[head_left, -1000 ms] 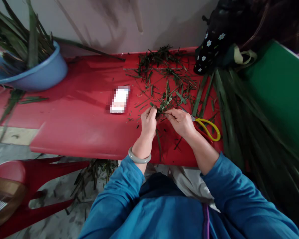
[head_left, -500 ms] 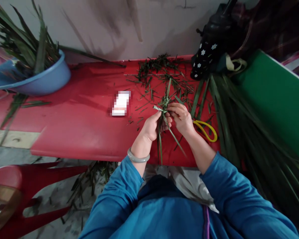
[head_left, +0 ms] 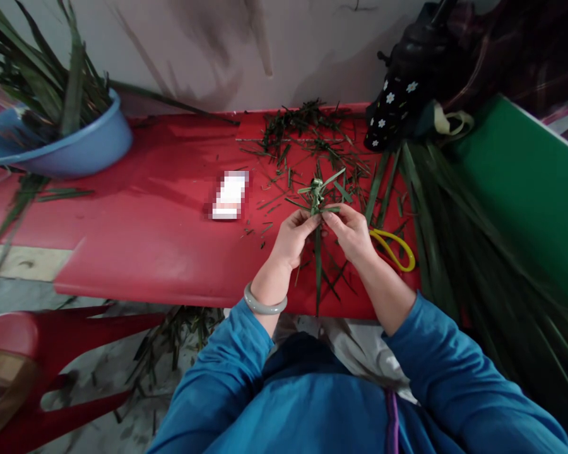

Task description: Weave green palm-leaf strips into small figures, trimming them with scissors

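Observation:
Above the red table [head_left: 170,252] I hold a woven leaf figure [head_left: 317,192], made of green leaf strips, with both hands. My left hand [head_left: 293,236] pinches its lower part between thumb and fingers. From the other side my right hand [head_left: 350,233] pinches it too, thumb close to the left thumb. Strip ends stick out to the sides at the top, and a long strip [head_left: 318,271] hangs down below the hands. Some fingertips are hidden behind the leaves. Just right of my right hand lie the yellow handles [head_left: 395,249] of a tool, perhaps scissors.
Leaf scraps [head_left: 298,129] litter the table's back. A phone-like object with a blurred screen [head_left: 230,195] lies left of my hands. A blue basin [head_left: 89,148] of leaves stands far left. Long leaves [head_left: 449,233], a green board [head_left: 525,189] and a flowered umbrella [head_left: 390,110] are right.
The leaf figure has turned, so its strips now spread differently. My right hand has moved slightly down, and both thumbs now meet at the figure's lower part.

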